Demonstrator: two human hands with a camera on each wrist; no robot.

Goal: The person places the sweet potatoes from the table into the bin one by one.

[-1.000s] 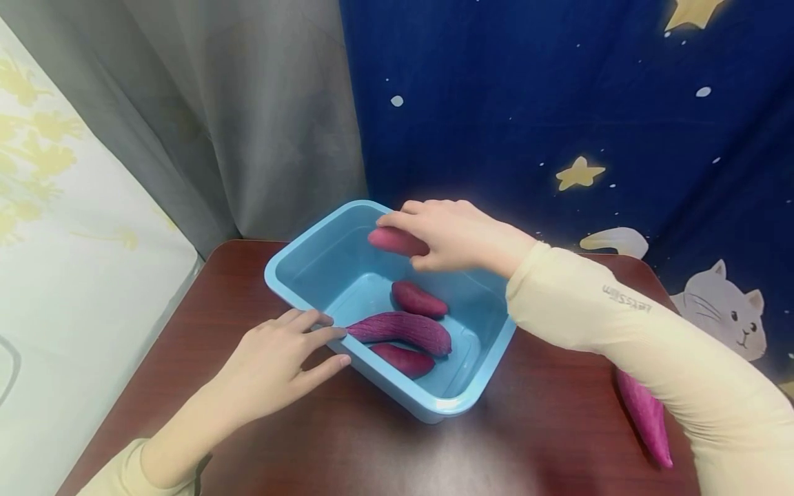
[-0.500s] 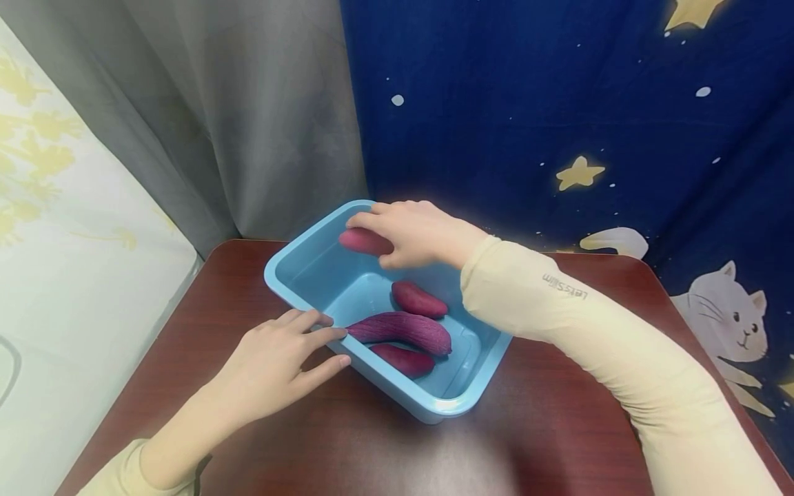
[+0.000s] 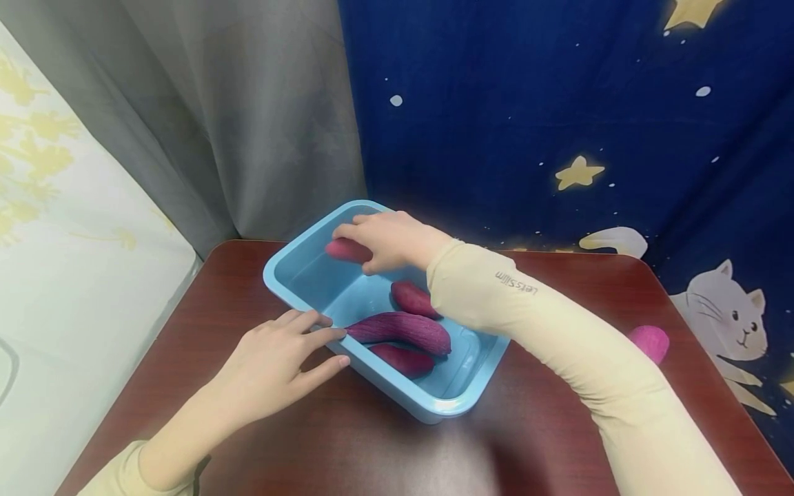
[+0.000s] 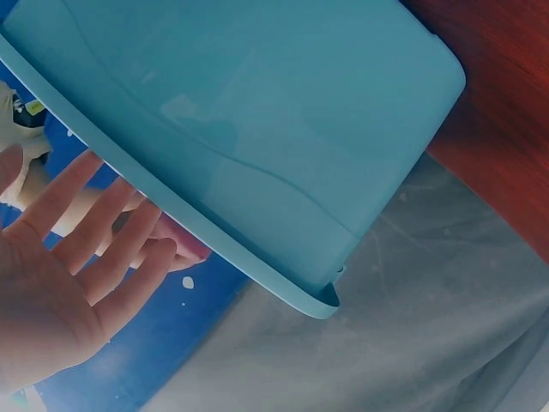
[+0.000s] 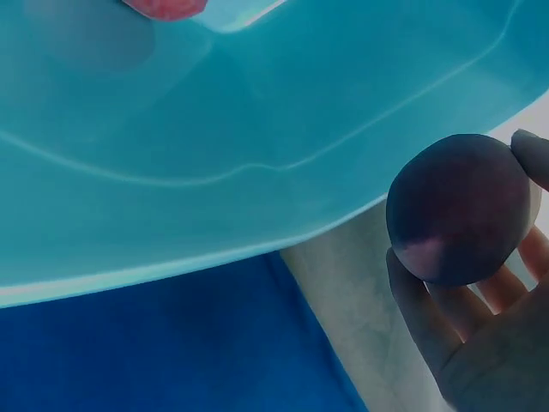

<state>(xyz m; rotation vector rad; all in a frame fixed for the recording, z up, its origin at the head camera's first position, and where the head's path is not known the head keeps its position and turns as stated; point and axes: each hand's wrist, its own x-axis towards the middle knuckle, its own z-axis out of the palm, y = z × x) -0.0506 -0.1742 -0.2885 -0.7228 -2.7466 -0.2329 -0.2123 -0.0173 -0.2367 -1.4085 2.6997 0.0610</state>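
Observation:
A light blue plastic basin [image 3: 455,406] stands on the table. My right hand [image 3: 397,238] grips a reddish-purple sweet potato [image 3: 347,250] over the basin's far left part, thumb on one side and fingers on the other. In the right wrist view the same sweet potato [image 5: 455,215] shows end-on. My left hand [image 3: 273,368] has its fingers extended, with fingertips at the basin's near left rim [image 4: 141,176]. Inside the basin lie a long, ribbed, curved purple root [image 3: 403,329] and two smooth sweet potatoes, one [image 3: 412,299] behind it and one [image 3: 406,361] in front.
On the right of the brown table [image 3: 546,406], another bright magenta piece [image 3: 649,342] is partly hidden by my right sleeve. Grey and dark blue curtains [image 3: 446,124] hang close behind the table. A white surface [image 3: 80,289] borders its left side.
My right hand has carried the sweet potato leftward over the basin and slightly lower. My right sleeve now partly covers the rear sweet potato inside. The left hand and basin have not moved.

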